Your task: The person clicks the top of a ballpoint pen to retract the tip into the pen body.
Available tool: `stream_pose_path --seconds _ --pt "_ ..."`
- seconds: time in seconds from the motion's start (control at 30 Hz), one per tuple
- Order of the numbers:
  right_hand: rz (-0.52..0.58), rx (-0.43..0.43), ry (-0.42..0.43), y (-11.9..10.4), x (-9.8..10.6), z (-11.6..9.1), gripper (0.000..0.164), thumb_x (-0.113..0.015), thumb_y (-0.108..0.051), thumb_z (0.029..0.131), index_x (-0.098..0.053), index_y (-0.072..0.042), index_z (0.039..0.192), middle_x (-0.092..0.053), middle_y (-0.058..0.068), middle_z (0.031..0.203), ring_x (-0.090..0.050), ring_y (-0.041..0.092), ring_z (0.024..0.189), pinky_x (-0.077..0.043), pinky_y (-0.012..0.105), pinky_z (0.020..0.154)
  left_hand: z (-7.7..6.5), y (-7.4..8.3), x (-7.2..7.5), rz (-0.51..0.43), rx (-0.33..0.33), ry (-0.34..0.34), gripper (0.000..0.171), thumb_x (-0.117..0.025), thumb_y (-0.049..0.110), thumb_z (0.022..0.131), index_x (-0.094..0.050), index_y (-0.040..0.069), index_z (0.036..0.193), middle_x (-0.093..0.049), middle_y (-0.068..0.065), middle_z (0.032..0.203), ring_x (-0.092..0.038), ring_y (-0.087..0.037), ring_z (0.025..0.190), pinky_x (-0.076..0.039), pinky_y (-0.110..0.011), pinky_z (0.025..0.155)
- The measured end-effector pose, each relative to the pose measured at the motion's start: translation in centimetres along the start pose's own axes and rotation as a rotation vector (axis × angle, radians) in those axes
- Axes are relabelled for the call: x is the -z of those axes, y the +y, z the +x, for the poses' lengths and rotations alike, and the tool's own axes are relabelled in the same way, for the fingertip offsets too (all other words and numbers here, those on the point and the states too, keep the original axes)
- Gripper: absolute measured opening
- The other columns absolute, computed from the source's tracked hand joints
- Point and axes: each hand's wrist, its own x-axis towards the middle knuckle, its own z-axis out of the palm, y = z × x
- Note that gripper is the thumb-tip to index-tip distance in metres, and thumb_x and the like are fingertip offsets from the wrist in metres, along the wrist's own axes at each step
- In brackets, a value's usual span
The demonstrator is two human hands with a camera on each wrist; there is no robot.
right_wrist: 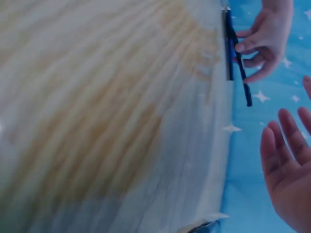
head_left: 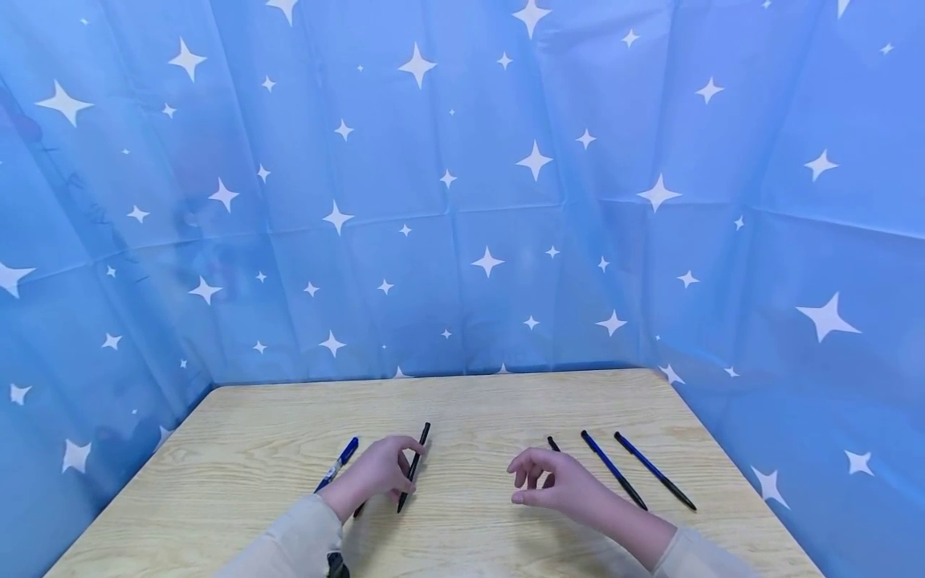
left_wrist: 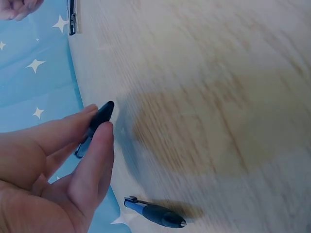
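My left hand (head_left: 376,470) pinches a slim black pen (head_left: 413,474) between thumb and fingers, above the left part of the table. In the left wrist view, this black pen (left_wrist: 100,119) sticks out past the fingertips. A blue pen (head_left: 345,454) lies beside that hand, partly covered by it, and a dark pen tip (head_left: 359,509) shows below the wrist. My right hand (head_left: 560,482) hovers with loosely bent fingers and holds nothing. Behind it the end of a black pen (head_left: 553,443) peeks out; the rest is hidden.
Two blue pens with black lower ends, one nearer (head_left: 614,470) and one farther right (head_left: 655,471), lie slanted right of my right hand. The wood-grain table (head_left: 462,409) ends at a blue curtain (head_left: 462,177) with white stars, which surrounds its back and sides.
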Motion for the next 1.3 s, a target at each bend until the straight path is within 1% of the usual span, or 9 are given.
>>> stream_pose_path --seconds 0.13,0.2,0.3,0.47,0.6,0.8,0.93,1.07,1.3 --pt "0.023 -0.001 -0.042 0.2 0.1 -0.3 0.034 -0.077 -0.014 0.085 -0.064 -0.002 0.113 -0.063 0.01 0.095 -0.06 0.013 0.081 -0.051 0.03 0.066 -0.4 0.1 0.1 0.007 0.0 -0.059 0.052 -0.078 -0.016 0.069 -0.065 0.002 0.116 -0.055 -0.01 0.077 -0.059 -0.018 0.054 -0.055 -0.03 0.049" --pt "0.038 -0.007 -0.06 0.1 0.1 -0.4 0.035 -0.078 -0.013 0.084 -0.063 -0.002 0.114 -0.063 0.01 0.096 -0.06 0.015 0.081 -0.051 0.031 0.067 -0.6 0.1 0.1 0.008 -0.001 -0.081 0.051 -0.078 -0.016 0.069 -0.065 0.002 0.114 -0.055 -0.011 0.077 -0.061 -0.018 0.053 -0.056 -0.031 0.049" --pt "0.05 -0.01 -0.078 0.1 0.0 -0.4 0.035 -0.078 -0.012 0.083 -0.063 -0.002 0.114 -0.062 0.009 0.096 -0.061 0.015 0.081 -0.052 0.031 0.067 -0.6 0.2 0.1 0.023 -0.001 -0.095 0.047 -0.079 -0.016 0.068 -0.067 0.003 0.11 -0.056 -0.01 0.077 -0.06 -0.018 0.057 -0.056 -0.031 0.05" --pt "0.048 0.028 -0.097 0.1 -0.2 -0.2 0.036 -0.079 -0.01 0.082 -0.063 -0.002 0.113 -0.063 0.008 0.095 -0.061 0.015 0.081 -0.052 0.031 0.066 -0.3 -0.2 0.0 0.073 0.011 -0.112 0.043 -0.082 -0.012 0.068 -0.069 0.007 0.104 -0.056 -0.008 0.078 -0.057 -0.018 0.066 -0.055 -0.03 0.051" --pt "0.054 0.041 -0.112 0.0 -0.4 0.0 0.037 -0.08 -0.01 0.082 -0.064 -0.003 0.114 -0.064 0.006 0.095 -0.061 0.017 0.081 -0.052 0.031 0.066 -0.5 -0.3 0.2 0.07 0.008 -0.123 0.041 -0.082 -0.01 0.069 -0.069 0.008 0.103 -0.057 -0.007 0.077 -0.059 -0.018 0.06 -0.055 -0.031 0.051" --pt "0.052 0.009 -0.119 0.0 -0.5 0.7 0.038 -0.079 -0.01 0.083 -0.063 -0.003 0.117 -0.063 0.009 0.097 -0.061 0.017 0.082 -0.051 0.031 0.068 -1.4 -0.1 1.3 0.04 0.018 -0.147 0.039 -0.081 -0.007 0.072 -0.066 0.006 0.105 -0.058 -0.008 0.077 -0.062 -0.021 0.054 -0.055 -0.034 0.052" --pt "0.022 0.003 -0.11 0.2 -0.6 1.7 0.038 -0.078 -0.011 0.083 -0.063 -0.004 0.117 -0.063 0.007 0.097 -0.061 0.015 0.082 -0.051 0.031 0.069 -1.8 0.0 2.1 0.038 0.047 -0.124 0.039 -0.081 -0.005 0.074 -0.065 0.004 0.108 -0.058 -0.009 0.078 -0.061 -0.022 0.056 -0.056 -0.035 0.051" --pt "0.039 -0.009 -0.099 0.2 -1.0 2.7 0.038 -0.078 -0.012 0.084 -0.063 -0.003 0.119 -0.063 0.006 0.097 -0.062 0.017 0.083 -0.051 0.032 0.069 -1.9 -0.2 2.9 0.064 0.062 -0.09 0.039 -0.082 -0.002 0.074 -0.065 0.005 0.109 -0.057 -0.009 0.077 -0.059 -0.021 0.059 -0.056 -0.034 0.05" --pt "0.056 0.0 -0.086 -0.2 -2.0 4.1 0.039 -0.078 -0.012 0.084 -0.064 -0.006 0.119 -0.064 0.008 0.096 -0.062 0.018 0.083 -0.051 0.031 0.069 -2.0 -0.9 3.8 0.149 0.059 -0.065 0.042 -0.084 0.004 0.074 -0.067 0.008 0.112 -0.058 -0.005 0.076 -0.057 -0.018 0.058 -0.053 -0.033 0.049"
